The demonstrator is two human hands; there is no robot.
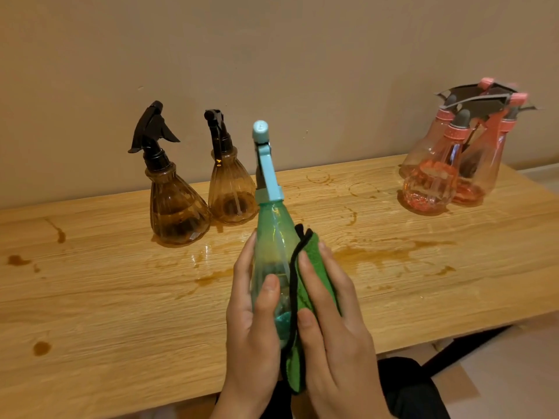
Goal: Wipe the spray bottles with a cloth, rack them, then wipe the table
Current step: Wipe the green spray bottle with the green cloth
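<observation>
At centre, over the 6 o'clock edge of the table (106, 297), the green spray bottle (272, 237) is held tilted, nozzle toward 12. Left hand (251, 328) grips the lower body, thumb across the front. Right hand (329, 328) curls over the green cloth (311, 255), pressing it on the bottle's right flank.

Judgement: turn the bottle in the left grip so the cloth reaches every side, then neck and trigger.

Two brown bottles (177, 213) stand at 10 o'clock, and pink bottles (438, 176) cluster at 2, well apart. Brown spill marks (378, 252) spread beneath. Setting the wiped bottle down there would likely re-soil it.
</observation>
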